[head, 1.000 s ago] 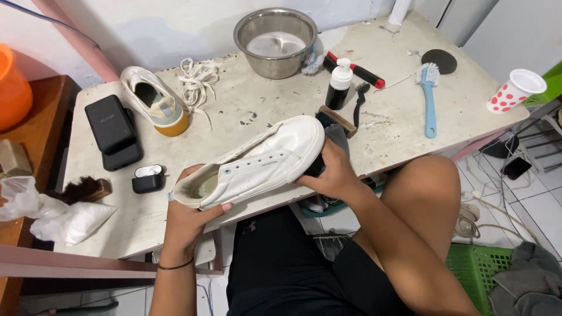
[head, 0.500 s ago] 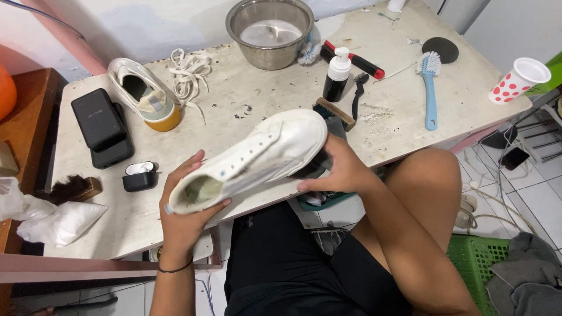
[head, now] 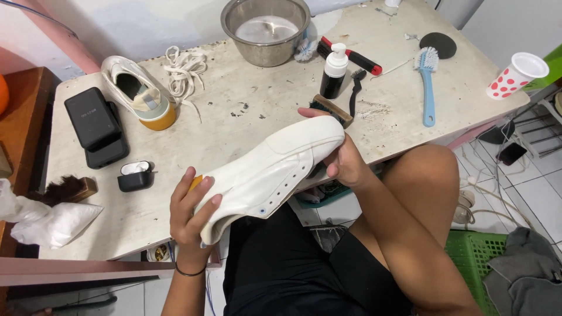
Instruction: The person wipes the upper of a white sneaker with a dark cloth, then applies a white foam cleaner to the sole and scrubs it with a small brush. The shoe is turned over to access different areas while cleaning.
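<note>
A white sneaker [head: 275, 169] is being held above the near table [head: 234, 117] edge — long axis running near-left to far-right. The heel is being clasped by the left hand [head: 190, 213]; the toe is being gripped by the right hand [head: 342, 158] — fingers closed.

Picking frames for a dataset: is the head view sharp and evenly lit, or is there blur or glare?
Head view: white shoe and both hands, left hand, right hand, look sharp; light is soft and even, shadows faint; mild glare only in the steel bowl.
</note>
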